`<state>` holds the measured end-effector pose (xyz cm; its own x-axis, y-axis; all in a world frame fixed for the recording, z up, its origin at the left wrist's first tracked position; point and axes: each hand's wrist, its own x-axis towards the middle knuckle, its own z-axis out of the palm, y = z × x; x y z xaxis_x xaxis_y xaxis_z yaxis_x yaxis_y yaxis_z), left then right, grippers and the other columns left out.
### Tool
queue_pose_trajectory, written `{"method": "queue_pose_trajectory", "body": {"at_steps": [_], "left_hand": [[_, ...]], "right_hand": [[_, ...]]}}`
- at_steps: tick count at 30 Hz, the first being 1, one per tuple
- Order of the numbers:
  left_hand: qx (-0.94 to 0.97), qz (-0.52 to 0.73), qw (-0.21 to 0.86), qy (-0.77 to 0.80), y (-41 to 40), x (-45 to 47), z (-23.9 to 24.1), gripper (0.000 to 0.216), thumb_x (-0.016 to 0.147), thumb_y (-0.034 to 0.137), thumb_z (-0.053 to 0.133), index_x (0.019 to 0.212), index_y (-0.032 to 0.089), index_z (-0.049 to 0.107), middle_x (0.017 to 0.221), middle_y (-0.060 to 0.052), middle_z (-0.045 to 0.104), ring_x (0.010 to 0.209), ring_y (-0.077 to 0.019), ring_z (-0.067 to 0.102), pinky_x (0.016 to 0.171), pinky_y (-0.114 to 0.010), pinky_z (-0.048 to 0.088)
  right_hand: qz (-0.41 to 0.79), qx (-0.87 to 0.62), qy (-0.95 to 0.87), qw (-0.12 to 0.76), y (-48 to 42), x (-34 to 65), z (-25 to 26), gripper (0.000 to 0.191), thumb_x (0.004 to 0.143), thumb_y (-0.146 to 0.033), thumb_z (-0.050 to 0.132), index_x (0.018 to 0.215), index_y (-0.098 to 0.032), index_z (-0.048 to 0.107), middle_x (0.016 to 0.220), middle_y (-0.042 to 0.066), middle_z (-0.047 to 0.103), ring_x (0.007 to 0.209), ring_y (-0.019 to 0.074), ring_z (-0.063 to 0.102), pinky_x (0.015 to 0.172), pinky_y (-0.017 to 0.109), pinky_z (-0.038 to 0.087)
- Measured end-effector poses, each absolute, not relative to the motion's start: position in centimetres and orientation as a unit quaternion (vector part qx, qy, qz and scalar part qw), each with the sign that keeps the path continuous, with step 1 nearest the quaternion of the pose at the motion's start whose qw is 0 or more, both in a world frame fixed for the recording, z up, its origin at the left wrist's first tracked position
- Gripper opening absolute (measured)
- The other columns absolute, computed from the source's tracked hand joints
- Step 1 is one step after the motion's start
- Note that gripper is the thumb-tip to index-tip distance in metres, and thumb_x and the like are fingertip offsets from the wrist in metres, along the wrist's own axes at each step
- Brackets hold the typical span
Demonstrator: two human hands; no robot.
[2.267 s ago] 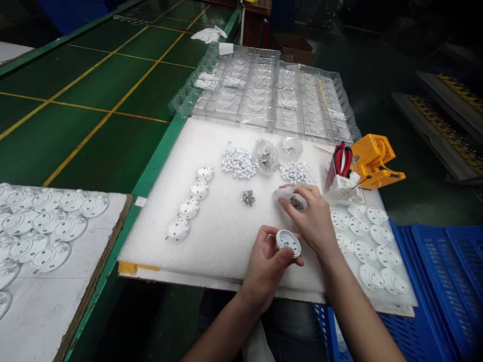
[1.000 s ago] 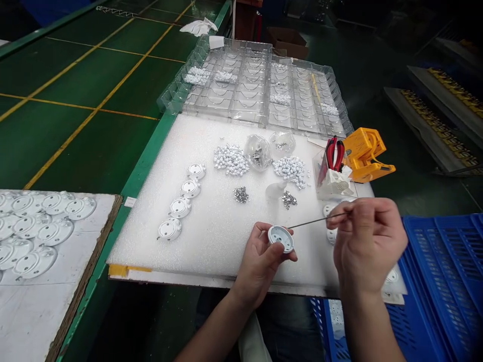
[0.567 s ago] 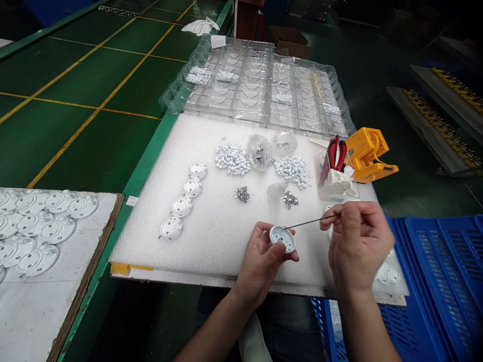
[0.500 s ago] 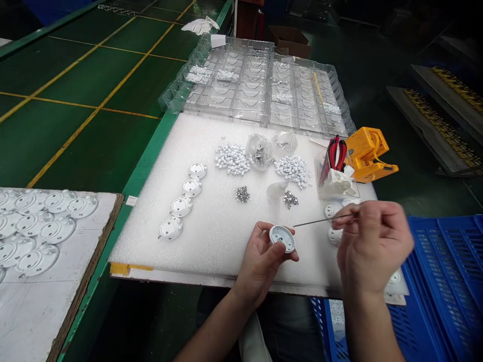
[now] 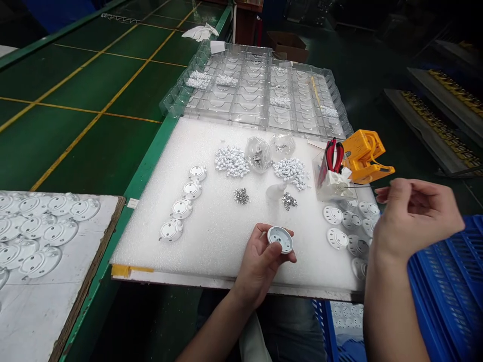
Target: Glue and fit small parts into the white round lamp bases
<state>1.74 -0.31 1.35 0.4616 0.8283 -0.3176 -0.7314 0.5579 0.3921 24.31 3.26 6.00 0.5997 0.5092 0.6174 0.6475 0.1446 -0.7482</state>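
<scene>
Fingers of left hand (image 5: 260,264) closed around round white plastic socket cover (image 5: 280,240); right hand (image 5: 413,216) pinches thin steel pin (image 5: 362,187) above white foam pad (image 5: 211,236). Weak pinch could drop pin, lost in foam.

From my remote view: bare left hand (image 5: 259,266), bare right hand (image 5: 414,217), forearms uncovered, dark fabric trousers (image 5: 290,334) below, and a limp strip of white cloth (image 5: 253,343) hanging at the lap.

- our left hand (image 5: 260,266) grips a round white plastic cover (image 5: 281,239), face up, over the white foam sheet (image 5: 226,251)
- our right hand (image 5: 413,216) is raised, well right of it, pinching a thin steel pin (image 5: 362,187)
- more white covers (image 5: 337,238) lie on the foam sheet below that hand
- red-handled pliers (image 5: 334,156) stand in a clear box (image 5: 320,173) near the pin's tip
</scene>
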Motion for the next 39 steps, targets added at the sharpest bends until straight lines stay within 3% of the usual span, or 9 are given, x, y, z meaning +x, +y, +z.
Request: {"method": "queue_pose_trajectory", "body": {"at_steps": [3,5,10,12,15,21,27,32,39], "left_hand": [[0.096,0.46,0.85,0.239,-0.3,1.8,1.2,0.051,0.072,0.043,0.093,0.094,0.016,0.056,0.1,-0.004,0.074,0.066,-0.0092,0.068,0.07,-0.025,0.054],[0.091,0.462,0.852,0.231,-0.3,1.8,1.1,0.051,0.071,0.044,0.093,0.094,0.016,0.056,0.099,-0.003,0.074,0.065,-0.0089,0.067,0.069,-0.024,0.054],[0.081,0.48,0.85,0.202,-0.5,1.6,1.0,0.048,0.073,0.045,0.092,0.096,0.017,0.06,0.099,-0.003,0.076,0.063,-0.0063,0.065,0.067,-0.02,0.053],[0.082,0.48,0.851,0.197,-0.6,1.5,0.9,0.047,0.074,0.046,0.091,0.096,0.017,0.062,0.1,-0.004,0.077,0.064,-0.0069,0.066,0.066,-0.019,0.053],[0.098,0.455,0.862,0.203,-0.6,1.3,0.9,0.042,0.082,0.05,0.083,0.101,0.017,0.065,0.101,-0.007,0.079,0.065,-0.0099,0.07,0.057,-0.017,0.051],[0.276,0.428,0.821,0.258,1.0,0.8,1.2,0.024,0.095,0.04,0.07,0.102,0.017,0.071,0.108,-0.011,0.078,0.079,-0.0167,0.077,0.055,-0.019,0.051],[0.405,0.448,0.724,0.333,1.8,0.6,1.3,0.009,0.096,0.017,0.064,0.104,0.021,0.062,0.114,-0.009,0.079,0.103,-0.0187,0.075,0.085,-0.028,0.055],[0.422,0.477,0.691,0.342,1.2,0.6,0.9,0.009,0.099,0.024,0.064,0.095,0.021,0.056,0.116,-0.01,0.075,0.103,-0.0206,0.075,0.094,-0.035,0.053],[0.461,0.474,0.674,0.328,1.3,0.4,0.8,0.005,0.099,0.025,0.063,0.097,0.021,0.061,0.113,-0.009,0.07,0.1,-0.0217,0.072,0.095,-0.037,0.051]], "right_hand": [[0.012,-0.676,-0.476,0.563,2.3,23.4,7.1,0.037,0.086,-0.031,0.08,0.12,-0.042,0.072,0.094,0.002,0.062,0.076,0.0212,0.056,0.07,0.039,0.041],[0.066,-0.678,-0.499,0.535,2.1,22.2,7.5,0.038,0.089,-0.035,0.077,0.125,-0.041,0.069,0.091,0.002,0.061,0.076,0.0206,0.054,0.072,0.038,0.041],[0.142,-0.649,-0.651,0.366,4.8,17.8,5.3,0.03,0.088,-0.045,0.074,0.111,-0.025,0.072,0.079,0.001,0.06,0.065,0.0175,0.052,0.064,0.034,0.044],[0.142,-0.63,-0.682,0.343,6.2,16.6,4.1,0.022,0.09,-0.043,0.072,0.084,-0.021,0.068,0.075,0.001,0.057,0.064,0.0163,0.052,0.063,0.033,0.043],[0.149,-0.62,-0.669,0.383,6.8,16.2,3.4,0.035,0.089,-0.037,0.072,0.063,-0.021,0.054,0.066,-0.001,0.052,0.058,0.0135,0.047,0.057,0.03,0.041],[0.318,-0.549,-0.526,0.567,4.3,17.6,4.2,0.026,0.085,-0.043,0.077,0.093,-0.025,0.061,0.107,0.006,0.068,0.075,0.0169,0.064,0.053,0.028,0.052],[0.458,-0.473,-0.37,0.655,3.8,18.0,3.5,0.04,0.077,-0.052,0.083,0.088,-0.027,0.054,0.059,-0.008,0.052,0.044,0.0091,0.043,0.039,0.02,0.032],[0.485,-0.487,-0.319,0.653,4.2,18.3,3.4,0.045,0.073,-0.063,0.08,0.08,-0.024,0.059,0.064,-0.007,0.043,0.045,0.0065,0.029,0.041,0.023,0.025],[0.455,-0.494,-0.355,0.65,4.0,17.4,3.4,0.057,0.08,-0.06,0.075,0.059,-0.022,0.039,0.061,-0.006,0.028,0.049,0.0089,0.028,0.045,0.027,0.022]]}}
